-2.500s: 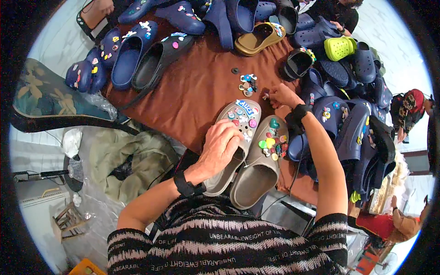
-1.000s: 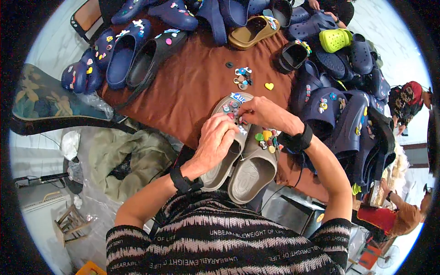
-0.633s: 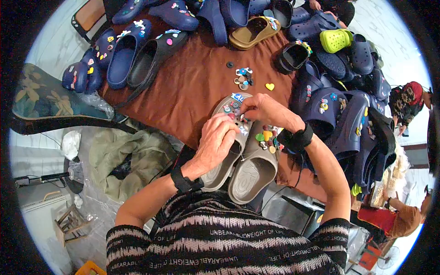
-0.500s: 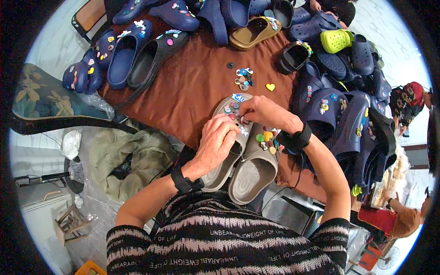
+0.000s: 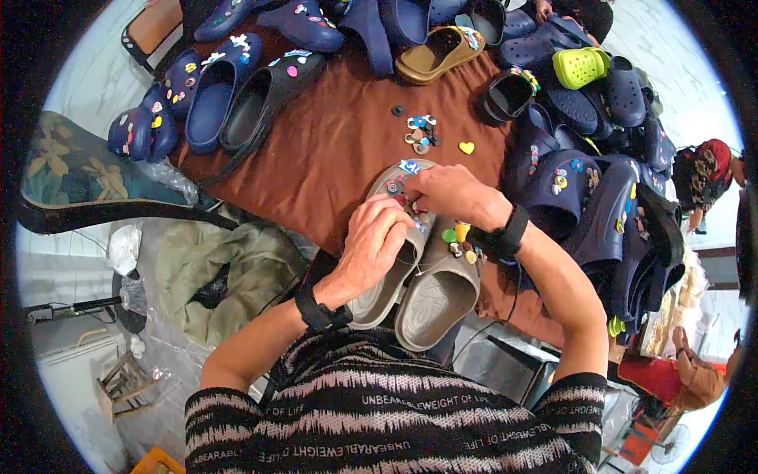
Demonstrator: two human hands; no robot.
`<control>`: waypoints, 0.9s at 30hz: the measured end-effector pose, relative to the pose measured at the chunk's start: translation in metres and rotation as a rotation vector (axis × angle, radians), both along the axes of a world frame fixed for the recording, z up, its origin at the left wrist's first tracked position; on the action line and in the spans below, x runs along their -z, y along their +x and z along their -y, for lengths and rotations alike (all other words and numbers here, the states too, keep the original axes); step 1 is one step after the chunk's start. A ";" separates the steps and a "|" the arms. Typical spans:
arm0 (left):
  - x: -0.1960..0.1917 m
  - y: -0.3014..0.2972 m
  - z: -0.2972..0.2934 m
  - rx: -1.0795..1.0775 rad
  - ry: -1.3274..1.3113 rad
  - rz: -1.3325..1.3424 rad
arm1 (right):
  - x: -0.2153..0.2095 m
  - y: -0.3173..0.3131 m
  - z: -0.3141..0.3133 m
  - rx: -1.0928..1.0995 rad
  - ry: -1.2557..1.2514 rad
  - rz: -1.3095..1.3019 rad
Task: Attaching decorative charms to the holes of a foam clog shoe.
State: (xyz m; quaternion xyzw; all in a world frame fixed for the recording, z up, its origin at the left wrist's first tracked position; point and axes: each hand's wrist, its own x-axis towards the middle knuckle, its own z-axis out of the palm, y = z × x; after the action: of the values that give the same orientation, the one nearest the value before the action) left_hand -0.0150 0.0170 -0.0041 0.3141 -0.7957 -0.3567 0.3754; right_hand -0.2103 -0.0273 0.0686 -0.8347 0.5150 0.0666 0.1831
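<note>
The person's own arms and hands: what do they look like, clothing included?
The left hand and right hand are ungloved, each with a black wristband above it. The sleeves end near the elbows, black with jagged pale stripes and lettering.

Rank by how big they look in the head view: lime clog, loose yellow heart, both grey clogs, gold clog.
1. Left grey clog and right grey clog: alike, both partly covered, so unranked
2. Gold clog
3. Lime clog
4. Loose yellow heart
</note>
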 end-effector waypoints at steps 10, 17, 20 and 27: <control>0.004 -0.001 -0.001 -0.031 -0.002 0.023 | 0.010 0.013 0.004 -0.079 -0.059 -0.229; 0.012 -0.003 0.000 -0.089 -0.030 0.067 | 0.023 0.027 -0.002 -0.110 -0.193 -0.349; 0.011 -0.003 -0.001 -0.060 -0.009 0.094 | 0.024 0.024 -0.008 -0.114 -0.226 -0.329; 0.006 -0.003 0.000 -0.038 -0.024 -0.026 | 0.009 -0.006 0.007 0.049 -0.003 -0.061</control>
State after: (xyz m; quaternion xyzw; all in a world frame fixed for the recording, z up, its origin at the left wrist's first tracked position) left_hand -0.0175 0.0171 -0.0103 0.3197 -0.7889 -0.3441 0.3963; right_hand -0.2160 -0.0338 0.0598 -0.8199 0.5406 0.0865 0.1675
